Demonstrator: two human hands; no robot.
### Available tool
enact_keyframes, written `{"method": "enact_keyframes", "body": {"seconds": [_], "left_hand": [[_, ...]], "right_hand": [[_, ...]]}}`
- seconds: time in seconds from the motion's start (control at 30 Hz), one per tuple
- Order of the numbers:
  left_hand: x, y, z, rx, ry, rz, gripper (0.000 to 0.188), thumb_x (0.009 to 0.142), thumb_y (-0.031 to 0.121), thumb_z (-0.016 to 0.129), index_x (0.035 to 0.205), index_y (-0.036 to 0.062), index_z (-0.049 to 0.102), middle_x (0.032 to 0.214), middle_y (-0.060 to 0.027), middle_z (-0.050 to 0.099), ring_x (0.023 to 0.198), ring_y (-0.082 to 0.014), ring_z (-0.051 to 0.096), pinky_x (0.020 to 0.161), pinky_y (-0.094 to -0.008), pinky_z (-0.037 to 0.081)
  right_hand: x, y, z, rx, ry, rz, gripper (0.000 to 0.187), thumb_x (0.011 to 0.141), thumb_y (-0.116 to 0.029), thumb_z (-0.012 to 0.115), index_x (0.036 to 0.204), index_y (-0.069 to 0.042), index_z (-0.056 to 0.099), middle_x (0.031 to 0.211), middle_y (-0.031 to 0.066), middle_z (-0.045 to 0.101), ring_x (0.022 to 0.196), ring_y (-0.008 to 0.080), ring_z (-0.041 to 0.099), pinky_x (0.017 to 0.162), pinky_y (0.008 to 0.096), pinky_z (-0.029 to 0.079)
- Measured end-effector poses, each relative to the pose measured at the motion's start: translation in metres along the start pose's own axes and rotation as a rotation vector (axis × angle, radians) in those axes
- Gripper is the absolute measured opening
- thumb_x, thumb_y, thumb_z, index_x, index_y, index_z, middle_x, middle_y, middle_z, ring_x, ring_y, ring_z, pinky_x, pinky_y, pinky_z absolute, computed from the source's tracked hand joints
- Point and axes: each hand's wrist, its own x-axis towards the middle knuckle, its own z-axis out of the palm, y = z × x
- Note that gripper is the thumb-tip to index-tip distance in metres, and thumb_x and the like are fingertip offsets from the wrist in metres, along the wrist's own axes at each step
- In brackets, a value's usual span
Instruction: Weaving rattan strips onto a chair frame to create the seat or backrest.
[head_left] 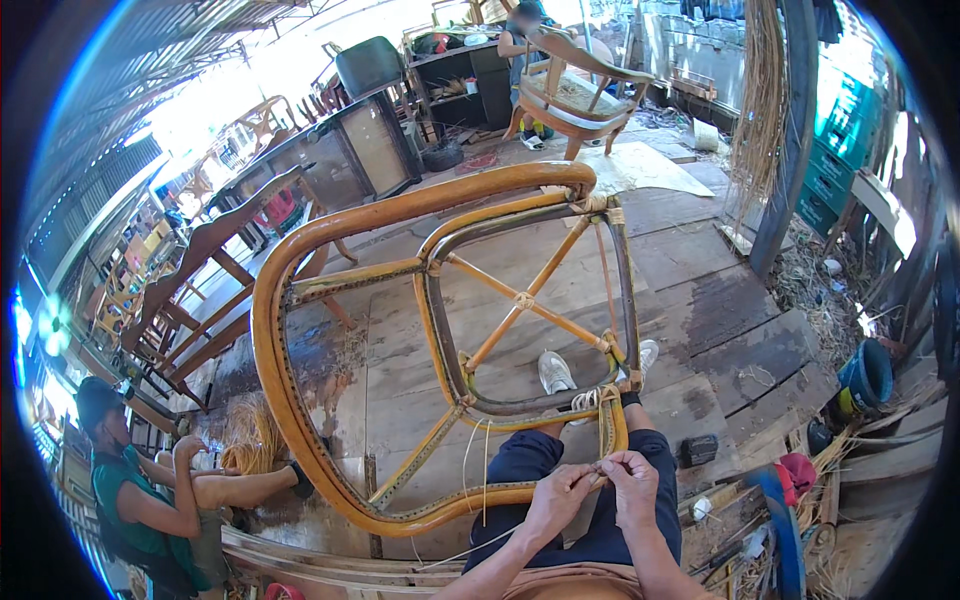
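Note:
A cane chair frame point(268, 330) of bent, orange-brown poles lies across my lap, its rim running along a row of small holes. Crossed poles point(524, 300) brace the dark seat ring beyond it. Both my hands meet at the frame's near right end, fingertips pinched together. My left hand point(560, 500) and my right hand point(634, 487) close on something too small to make out, perhaps part of the frame's end. Thin pale cane strands point(487, 470) hang from the rim left of my hands, and one trails toward my left forearm.
A co-worker point(135, 500) sits at the left by a bundle of cane fibre point(252, 435). Wooden chairs point(200, 260) stand behind. Another person point(518, 60) is at the back near a wooden armchair point(585, 95). At right are a dark bucket point(862, 378) and a small black box point(698, 450).

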Motion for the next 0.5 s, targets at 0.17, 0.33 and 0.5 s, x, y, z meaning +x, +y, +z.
{"method": "enact_keyframes", "body": {"seconds": [0.17, 0.33, 0.5], "left_hand": [[-0.003, 0.003, 0.003, -0.027, -0.004, 0.038, 0.022, 0.082, 0.017, 0.060, 0.100, 0.0059, 0.063, 0.085, -0.0138, 0.062, 0.081, -0.0277, 0.060, 0.070, -0.0308, 0.047], [-0.005, -0.003, 0.012, 0.219, 0.082, 0.173, 0.016, 0.081, 0.016, 0.060, 0.093, 0.0062, 0.065, 0.082, -0.0141, 0.062, 0.074, -0.0290, 0.060, 0.065, -0.0311, 0.048], [-0.008, -0.014, 0.021, 0.026, 0.003, 0.010, 0.013, 0.082, 0.010, 0.058, 0.091, 0.0009, 0.062, 0.084, -0.0082, 0.063, 0.073, -0.0158, 0.059, 0.068, -0.0255, 0.047]], "right_hand": [[-0.001, -0.002, -0.004, 0.119, 0.003, 0.081, 0.007, 0.078, 0.002, 0.060, 0.084, -0.002, 0.059, 0.076, 0.0039, 0.061, 0.065, 0.0073, 0.056, 0.059, 0.0190, 0.045], [-0.008, 0.007, -0.008, 0.056, 0.029, -0.032, 0.006, 0.079, 0.000, 0.061, 0.084, -0.002, 0.059, 0.076, 0.0021, 0.060, 0.064, 0.0059, 0.053, 0.059, 0.0180, 0.043], [-0.013, 0.012, -0.017, 0.066, 0.078, 0.099, 0.007, 0.078, 0.000, 0.062, 0.084, -0.003, 0.059, 0.074, -0.0010, 0.056, 0.065, 0.0055, 0.051, 0.060, 0.0184, 0.042]]}}
